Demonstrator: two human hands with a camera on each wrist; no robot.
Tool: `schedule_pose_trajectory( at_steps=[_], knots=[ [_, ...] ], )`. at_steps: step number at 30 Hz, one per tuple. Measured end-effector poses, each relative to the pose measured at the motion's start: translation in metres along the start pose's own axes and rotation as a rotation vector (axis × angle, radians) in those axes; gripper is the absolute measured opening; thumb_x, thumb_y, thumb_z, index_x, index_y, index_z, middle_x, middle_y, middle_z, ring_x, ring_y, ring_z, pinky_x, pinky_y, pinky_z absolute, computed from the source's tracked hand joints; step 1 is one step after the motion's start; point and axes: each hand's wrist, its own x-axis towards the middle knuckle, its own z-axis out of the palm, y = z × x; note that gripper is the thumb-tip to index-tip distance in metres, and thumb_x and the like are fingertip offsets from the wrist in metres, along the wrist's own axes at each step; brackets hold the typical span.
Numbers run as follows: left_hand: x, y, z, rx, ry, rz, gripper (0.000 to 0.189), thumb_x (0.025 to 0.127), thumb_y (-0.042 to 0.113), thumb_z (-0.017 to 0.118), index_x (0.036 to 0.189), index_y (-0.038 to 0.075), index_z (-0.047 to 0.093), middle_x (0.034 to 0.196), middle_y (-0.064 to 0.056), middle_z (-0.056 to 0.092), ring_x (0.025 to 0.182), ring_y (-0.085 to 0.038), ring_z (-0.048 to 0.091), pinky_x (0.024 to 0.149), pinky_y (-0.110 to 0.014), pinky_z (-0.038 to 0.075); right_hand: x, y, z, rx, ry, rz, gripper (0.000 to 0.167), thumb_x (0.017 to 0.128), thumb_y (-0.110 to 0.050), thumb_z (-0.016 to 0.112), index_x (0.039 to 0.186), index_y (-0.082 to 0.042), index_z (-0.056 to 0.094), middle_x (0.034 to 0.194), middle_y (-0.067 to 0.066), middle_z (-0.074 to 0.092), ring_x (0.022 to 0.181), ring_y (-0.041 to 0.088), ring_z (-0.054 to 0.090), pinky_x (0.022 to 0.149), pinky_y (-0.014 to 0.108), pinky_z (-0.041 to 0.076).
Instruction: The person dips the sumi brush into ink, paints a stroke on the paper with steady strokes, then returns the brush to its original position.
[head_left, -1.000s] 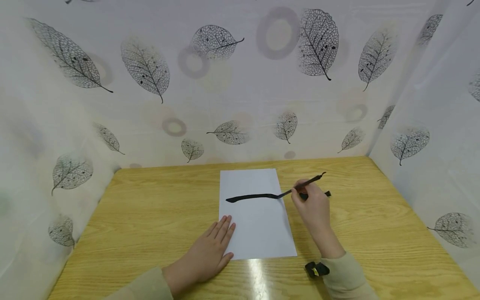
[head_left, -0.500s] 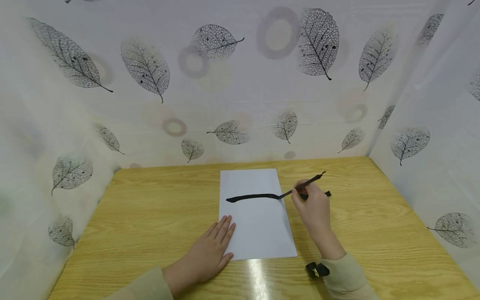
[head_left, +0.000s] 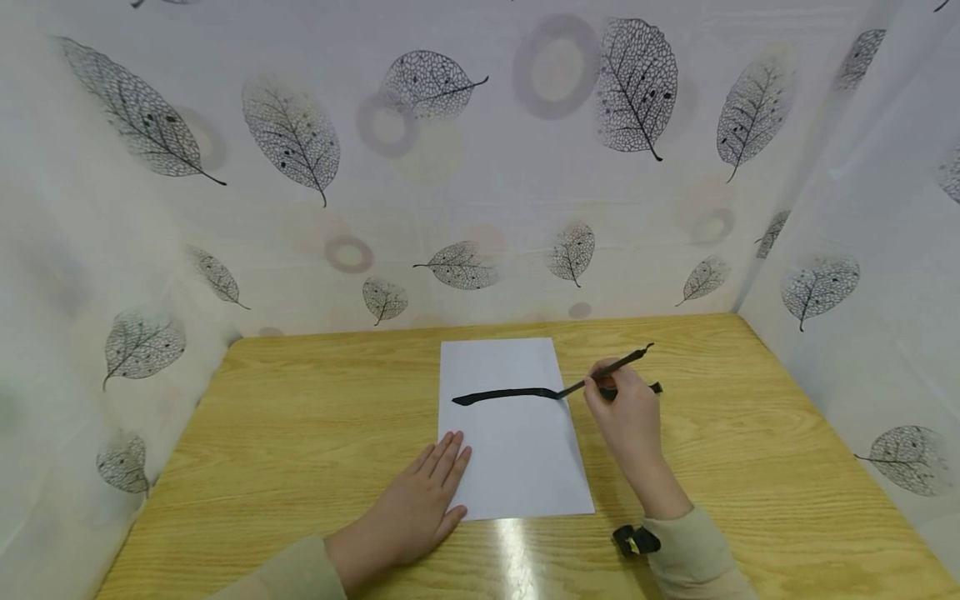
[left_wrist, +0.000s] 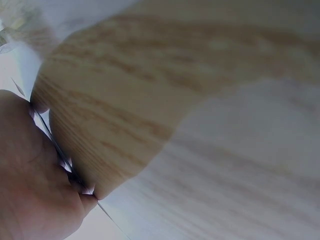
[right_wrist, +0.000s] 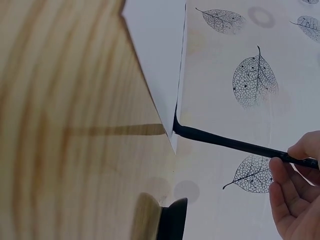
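Note:
A sheet of white paper lies on the table, with a thick black ink stroke running across its upper half. My left hand rests flat over the paper's lower left edge, fingers straight. Between thumb and fingers, my right hand pinches a dark calligraphy brush by its handle. The brush slants down to the left, and its bent bristles press on the paper at the stroke's right end, near the sheet's right edge. In the right wrist view the fingers show curled along the handle.
Behind the right hand a black object lies on the wooden table, mostly hidden. A black strap with a buckle sits at the right cuff. Leaf-printed white curtains enclose the table at the back and both sides.
The brush tip has shifted very slightly right and down at the stroke's right end. The left hand and the paper have stayed in place.

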Motion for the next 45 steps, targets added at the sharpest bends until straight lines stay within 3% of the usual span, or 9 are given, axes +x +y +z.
schedule_pose_trajectory(
  at_steps=[5,12,14,19,26,34,38,42,45],
  knots=[
    [0.000,0.000,0.000,0.001,0.004,0.002,0.073,0.112,0.045,0.044,0.165,-0.001,0.030,0.175,-0.023,0.025,0.163,-0.035,0.028,0.131,-0.046,0.033,0.000,0.000,0.000,0.028,0.044,-0.001,0.009,0.093,0.001,0.076,0.101,0.001,0.073,0.096,0.018,0.076,0.084,0.034,0.075,0.074,0.052,0.062],
    [0.000,-0.001,0.001,0.000,0.007,0.002,0.072,0.112,0.045,0.044,0.166,-0.001,0.030,0.175,-0.023,0.025,0.163,-0.035,0.027,0.131,-0.046,0.032,0.003,-0.009,-0.008,0.080,0.150,-0.061,0.009,0.090,0.001,0.078,0.098,-0.001,0.074,0.092,0.016,0.077,0.081,0.029,0.073,0.076,0.013,0.047],
    [0.001,-0.001,0.000,0.000,0.005,0.001,0.072,0.112,0.045,0.044,0.166,-0.001,0.030,0.175,-0.023,0.025,0.164,-0.035,0.027,0.131,-0.046,0.033,0.004,-0.011,-0.010,0.088,0.166,-0.073,0.010,0.089,0.002,0.078,0.097,-0.001,0.074,0.092,0.017,0.077,0.081,0.030,0.073,0.076,0.015,0.048],
    [0.000,0.000,0.000,0.006,0.004,0.005,0.072,0.111,0.045,0.045,0.165,-0.001,0.031,0.174,-0.024,0.026,0.163,-0.035,0.028,0.131,-0.046,0.033,0.005,-0.012,-0.013,0.081,0.172,-0.096,0.012,0.088,0.003,0.078,0.098,0.000,0.074,0.091,0.017,0.077,0.081,0.030,0.074,0.075,0.036,0.054],
    [0.000,0.000,0.000,0.002,0.003,0.004,0.072,0.111,0.045,0.045,0.165,-0.001,0.031,0.174,-0.024,0.025,0.163,-0.035,0.028,0.131,-0.046,0.033,0.005,-0.010,-0.019,0.078,0.207,-0.203,0.015,0.087,0.008,0.077,0.099,0.001,0.074,0.093,0.015,0.078,0.081,0.030,0.075,0.078,0.018,0.052],
    [-0.001,0.000,0.001,0.015,0.011,0.007,0.072,0.112,0.045,0.044,0.165,-0.001,0.031,0.174,-0.024,0.026,0.163,-0.035,0.028,0.131,-0.046,0.034,0.010,-0.009,-0.031,0.037,0.243,-0.312,0.016,0.084,0.006,0.078,0.099,0.002,0.075,0.091,0.017,0.078,0.081,0.033,0.075,0.073,0.039,0.056],
    [-0.001,0.000,0.000,0.023,0.015,0.005,0.072,0.111,0.046,0.044,0.165,-0.001,0.032,0.174,-0.023,0.027,0.163,-0.034,0.029,0.131,-0.046,0.034,0.011,-0.008,-0.036,0.014,0.258,-0.388,0.011,0.092,-0.005,0.072,0.099,0.003,0.075,0.091,0.018,0.077,0.081,0.033,0.075,0.073,0.038,0.056],
    [-0.001,0.001,0.000,0.024,0.007,0.001,0.072,0.112,0.046,0.044,0.165,0.000,0.031,0.174,-0.023,0.026,0.163,-0.034,0.028,0.131,-0.046,0.033,0.013,-0.005,-0.038,0.004,0.304,-0.496,0.025,0.100,-0.018,0.063,0.094,0.004,0.074,0.087,0.018,0.076,0.076,0.034,0.074,0.071,0.038,0.057],
    [-0.001,0.001,0.000,0.021,0.003,0.000,0.072,0.112,0.046,0.043,0.166,0.000,0.031,0.175,-0.023,0.026,0.163,-0.034,0.028,0.131,-0.046,0.033,0.013,-0.003,-0.039,0.033,0.326,-0.554,0.030,0.103,-0.019,0.063,0.090,0.005,0.074,0.084,0.018,0.076,0.074,0.035,0.073,0.073,0.039,0.056]
  ],
)
